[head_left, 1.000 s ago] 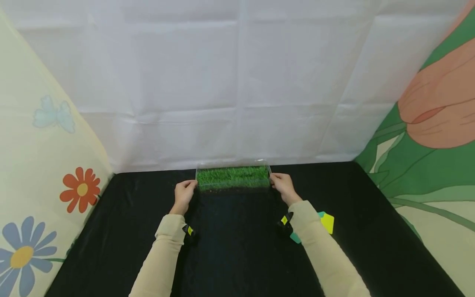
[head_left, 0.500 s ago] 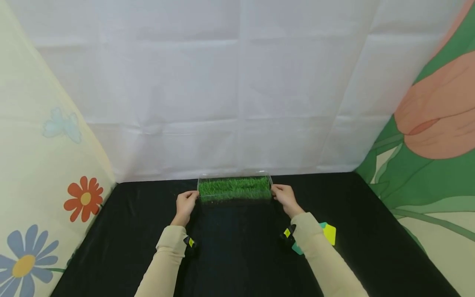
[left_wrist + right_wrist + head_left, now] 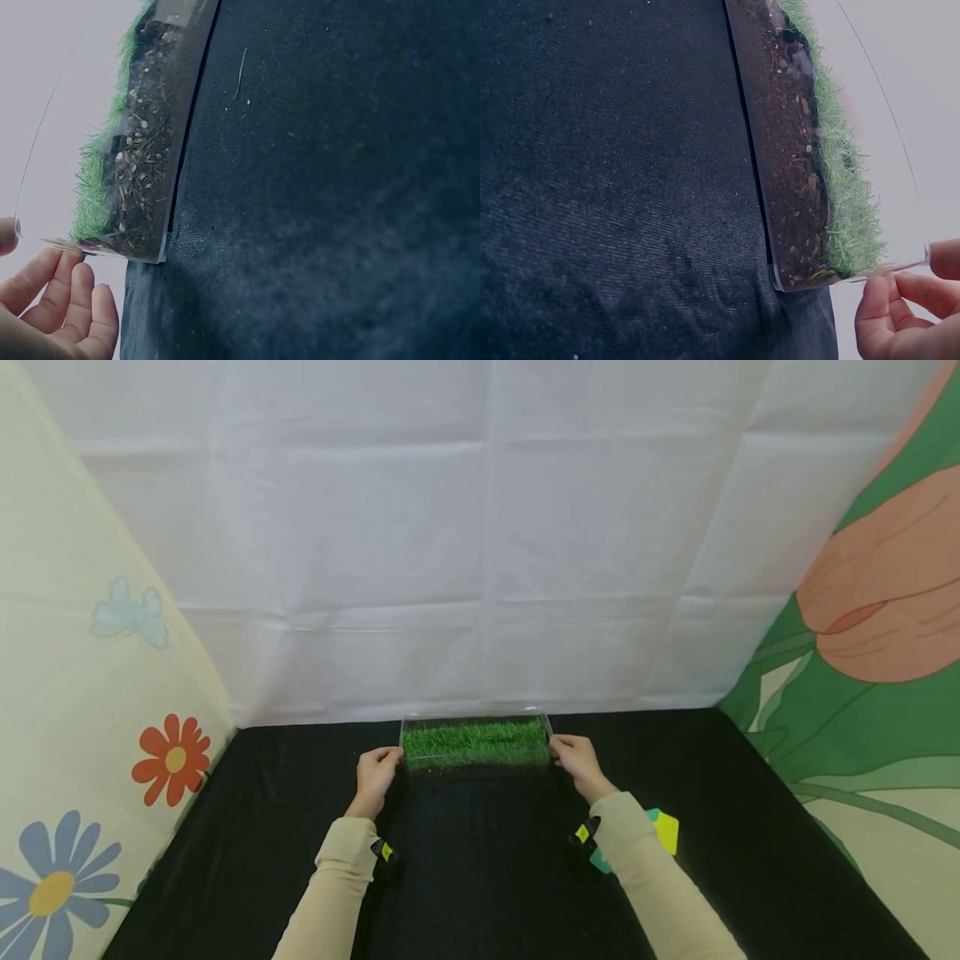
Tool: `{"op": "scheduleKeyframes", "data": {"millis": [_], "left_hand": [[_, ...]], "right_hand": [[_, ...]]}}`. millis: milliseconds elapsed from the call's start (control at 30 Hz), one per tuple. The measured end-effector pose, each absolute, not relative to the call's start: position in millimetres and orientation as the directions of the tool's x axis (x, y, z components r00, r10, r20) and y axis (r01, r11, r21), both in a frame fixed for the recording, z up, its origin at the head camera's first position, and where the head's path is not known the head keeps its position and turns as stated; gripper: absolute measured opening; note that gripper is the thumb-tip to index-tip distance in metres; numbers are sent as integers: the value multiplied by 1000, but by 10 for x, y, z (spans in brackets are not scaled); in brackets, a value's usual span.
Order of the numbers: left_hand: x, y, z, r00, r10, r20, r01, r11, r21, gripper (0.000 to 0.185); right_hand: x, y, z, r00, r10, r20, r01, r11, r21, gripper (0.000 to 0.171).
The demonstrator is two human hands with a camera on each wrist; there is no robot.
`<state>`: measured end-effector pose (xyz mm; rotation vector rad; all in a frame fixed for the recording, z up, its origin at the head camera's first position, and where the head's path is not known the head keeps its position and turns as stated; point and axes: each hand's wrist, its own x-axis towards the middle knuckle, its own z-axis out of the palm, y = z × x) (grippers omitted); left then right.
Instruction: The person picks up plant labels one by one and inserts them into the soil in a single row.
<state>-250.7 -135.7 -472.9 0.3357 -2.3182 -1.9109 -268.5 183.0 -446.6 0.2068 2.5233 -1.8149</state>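
Observation:
A clear plastic box [image 3: 476, 742] with dark soil and short green grass stands on the black cloth [image 3: 480, 877], close to the white back wall. My left hand [image 3: 377, 768] holds its left end and my right hand [image 3: 573, 758] its right end. In the left wrist view the fingers [image 3: 71, 289] curl under the box [image 3: 142, 172] corner, with the thumb at the frame's edge. In the right wrist view my right hand [image 3: 913, 279] pinches the thin end wall of the box [image 3: 802, 165] between thumb and fingers.
Yellow and teal cards [image 3: 663, 831] lie on the cloth just right of my right forearm. A white sheet [image 3: 480, 568] closes the back. Flower-printed panels stand at the left [image 3: 90, 693] and right [image 3: 862, 652] sides.
The head view has tilted up a little, so box and hands sit lower in frame. Both hands stay on the box ends; the box itself has hardly moved.

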Motion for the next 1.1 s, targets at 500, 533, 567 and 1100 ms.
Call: {"op": "scheduleKeyframes", "data": {"millis": [500,533,567,1100], "left_hand": [[-2451,-1353,-4725,-967,-250,-52,-100,184,978,28],[-2445,-1353,-4724,-967,-251,-48,-96,186,978,27],[-2441,-1352,-4722,-967,-252,-46,-95,188,978,27],[-2369,-1350,-4694,-968,-250,-23,-75,199,977,27]], "right_hand": [[-2630,1844,-4473,-990,81,-114,134,308,-942,34],[-2627,1846,-4475,-990,79,-114,133,308,-942,34],[-2623,1848,-4475,-991,76,-114,132,309,-942,34],[-2557,1865,-4470,-992,70,-102,119,324,-939,34]]}}
